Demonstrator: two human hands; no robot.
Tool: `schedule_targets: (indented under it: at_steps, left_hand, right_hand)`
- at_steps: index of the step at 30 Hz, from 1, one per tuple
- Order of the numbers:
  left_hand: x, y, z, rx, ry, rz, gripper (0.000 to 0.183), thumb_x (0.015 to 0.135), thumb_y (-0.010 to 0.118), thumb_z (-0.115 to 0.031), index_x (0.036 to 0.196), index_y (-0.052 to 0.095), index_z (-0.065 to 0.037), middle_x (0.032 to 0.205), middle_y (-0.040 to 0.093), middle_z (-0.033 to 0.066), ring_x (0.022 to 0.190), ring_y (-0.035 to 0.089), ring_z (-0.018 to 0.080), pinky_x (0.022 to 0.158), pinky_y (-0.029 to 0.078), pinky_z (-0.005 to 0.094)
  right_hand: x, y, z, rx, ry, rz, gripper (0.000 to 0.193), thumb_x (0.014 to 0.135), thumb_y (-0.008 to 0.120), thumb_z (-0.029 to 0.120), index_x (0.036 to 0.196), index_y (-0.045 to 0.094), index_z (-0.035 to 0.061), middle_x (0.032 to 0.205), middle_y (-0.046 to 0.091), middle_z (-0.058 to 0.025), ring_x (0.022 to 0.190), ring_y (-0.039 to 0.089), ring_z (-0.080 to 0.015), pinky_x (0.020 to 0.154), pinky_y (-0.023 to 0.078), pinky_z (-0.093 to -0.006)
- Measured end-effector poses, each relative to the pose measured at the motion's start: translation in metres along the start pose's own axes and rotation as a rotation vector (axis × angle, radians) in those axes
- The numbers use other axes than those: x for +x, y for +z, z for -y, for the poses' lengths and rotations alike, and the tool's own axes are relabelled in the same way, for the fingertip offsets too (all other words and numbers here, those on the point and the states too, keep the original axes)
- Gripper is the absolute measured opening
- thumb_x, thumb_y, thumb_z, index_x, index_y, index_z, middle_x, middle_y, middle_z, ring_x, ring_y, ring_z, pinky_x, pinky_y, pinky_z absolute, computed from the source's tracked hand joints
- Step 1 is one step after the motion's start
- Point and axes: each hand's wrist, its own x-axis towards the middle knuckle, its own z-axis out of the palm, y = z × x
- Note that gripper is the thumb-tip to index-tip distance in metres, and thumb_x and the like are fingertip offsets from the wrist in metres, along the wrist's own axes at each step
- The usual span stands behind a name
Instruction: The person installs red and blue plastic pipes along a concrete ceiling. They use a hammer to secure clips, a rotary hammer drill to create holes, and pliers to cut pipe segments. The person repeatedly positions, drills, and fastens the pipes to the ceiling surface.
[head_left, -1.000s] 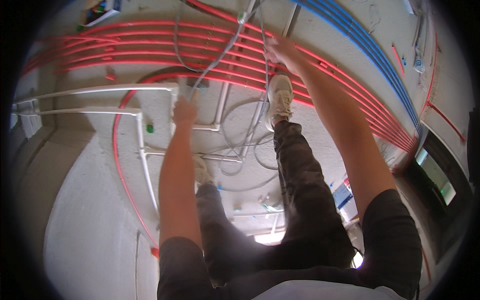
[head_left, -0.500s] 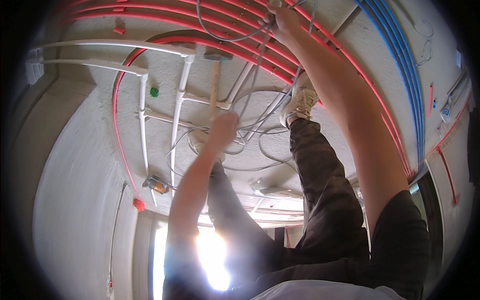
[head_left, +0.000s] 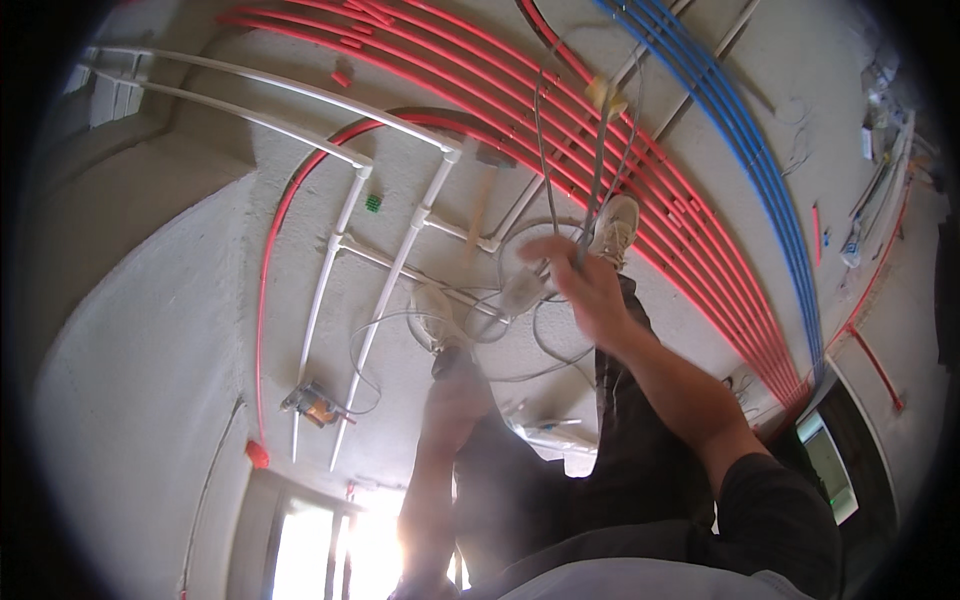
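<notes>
My right hand [head_left: 592,298] is in front of my right shoe, closed about a grey cable [head_left: 598,165], with some fingers blurred and stretched toward the left. The cable rises from the hand to a yellowish piece [head_left: 606,96] on the red pipes. Smeared by motion, my left hand [head_left: 455,405] is low over my left leg; its fingers cannot be made out. Loops of grey cable [head_left: 520,378] spread on the floor around my shoes. A pale blurred shape [head_left: 525,290] shows left of my right hand, too unclear to name.
Red pipes [head_left: 690,270] sweep across the floor, with blue pipes [head_left: 765,165] beyond. White jointed pipes [head_left: 400,260] run at left. A wooden-handled hammer [head_left: 480,215], a green block [head_left: 373,203] and an orange-and-grey tool [head_left: 318,405] lie about. A wall [head_left: 150,330] stands at left.
My right hand has come down from the far red pipes toward me. My left hand has drawn back from beside the hammer handle to my leg. The view has shifted.
</notes>
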Motion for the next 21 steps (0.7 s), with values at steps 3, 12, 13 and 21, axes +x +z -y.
schedule_targets:
  at_steps: [3, 12, 13, 21]
  left_hand:
    - [-0.042, -0.03, -0.003, -0.023, 0.004, -0.136, 0.036, 0.099, 0.064, -0.031, 0.106, 0.071, 0.004, 0.087, 0.069, 0.0126, 0.072, 0.062, 0.0268, 0.069, 0.051, 0.0408]
    - [-0.067, -0.064, -0.056, -1.139, -0.005, -0.044, 0.064, 0.112, 0.049, -0.044, 0.152, 0.04, 0.005, 0.139, 0.061, 0.0281, 0.109, 0.069, 0.0399, 0.096, 0.057, 0.0508]
    - [-0.074, -0.071, -0.055, -1.13, -0.019, -0.032, 0.067, 0.111, 0.05, -0.046, 0.152, 0.04, 0.006, 0.135, 0.062, 0.0267, 0.107, 0.07, 0.0398, 0.095, 0.058, 0.0491]
    - [-0.165, -0.078, -0.024, -0.843, -0.055, -0.203, 0.044, 0.112, 0.049, -0.037, 0.132, 0.063, 0.0, 0.094, 0.064, 0.0102, 0.069, 0.062, 0.0175, 0.057, 0.047, 0.0299]
  right_hand:
    - [-0.052, 0.056, 0.018, -0.26, -0.065, 0.079, 0.036, 0.112, 0.051, 0.028, 0.129, 0.064, -0.001, 0.113, 0.063, -0.0066, 0.102, 0.058, -0.0134, 0.092, 0.047, -0.0319]
    - [-0.176, 0.196, -0.024, -0.927, -0.001, 0.153, 0.045, 0.101, 0.066, 0.018, 0.143, 0.059, 0.0019, 0.078, 0.058, -0.0072, 0.069, 0.061, -0.0211, 0.062, 0.049, -0.0381]
    - [-0.191, 0.209, -0.028, -1.02, -0.155, 0.261, 0.051, 0.099, 0.069, 0.019, 0.146, 0.058, 0.0034, 0.077, 0.058, -0.0096, 0.07, 0.064, -0.0256, 0.061, 0.05, -0.0413]
    - [-0.265, 0.265, -0.052, -0.681, 0.118, 0.706, 0.072, 0.088, 0.07, 0.004, 0.156, 0.046, 0.0075, 0.105, 0.069, -0.0113, 0.104, 0.07, -0.0267, 0.09, 0.056, -0.0384]
